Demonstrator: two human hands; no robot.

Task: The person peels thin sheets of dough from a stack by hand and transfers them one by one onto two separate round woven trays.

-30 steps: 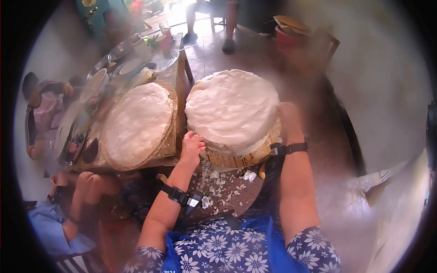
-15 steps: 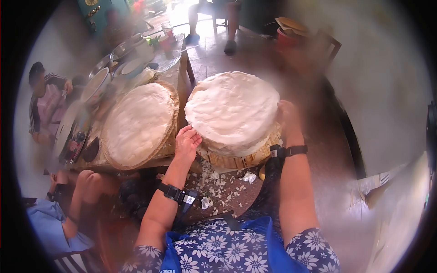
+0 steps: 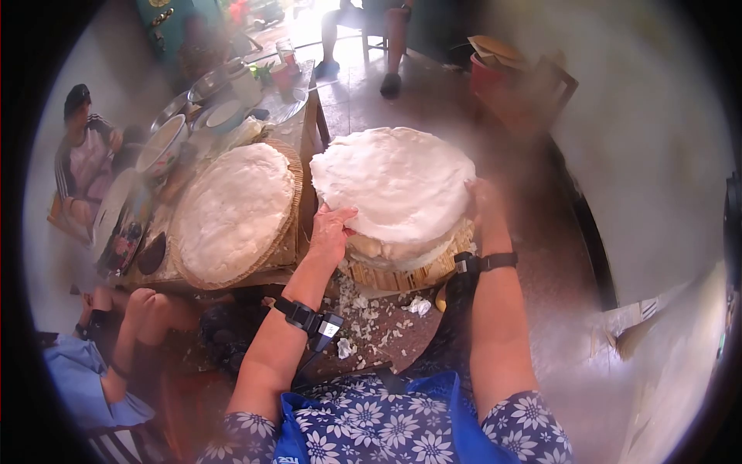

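Note:
A thick, round white sheet point(image 3: 394, 182), soft and dough-like, tops a stack of similar sheets. My left hand point(image 3: 331, 236) grips its near left edge, thumb on top and the other fingers tucked beneath. On the opposite side my right hand point(image 3: 487, 205) is closed on the right edge, its fingers partly hidden and blurred. Below the raised near edge, pale lower layers point(image 3: 402, 257) show above a round slatted bamboo mat point(image 3: 386, 277). Left of the stack, a second white round sheet point(image 3: 236, 209) lies on another bamboo mat point(image 3: 296, 182).
Bowls point(image 3: 226, 116) and a jar point(image 3: 286, 52) crowd the table's far end. White scraps point(image 3: 371, 317) litter the surface before me. One person in blue point(image 3: 85, 379) sits close at left; another person point(image 3: 83, 158) sits farther back. A red bucket point(image 3: 487, 73) stands far right.
My left hand has moved up and right, and now grips over the top sheet's edge. That sheet's near edge has risen, exposing more of the layers below. My right hand has shifted slightly down.

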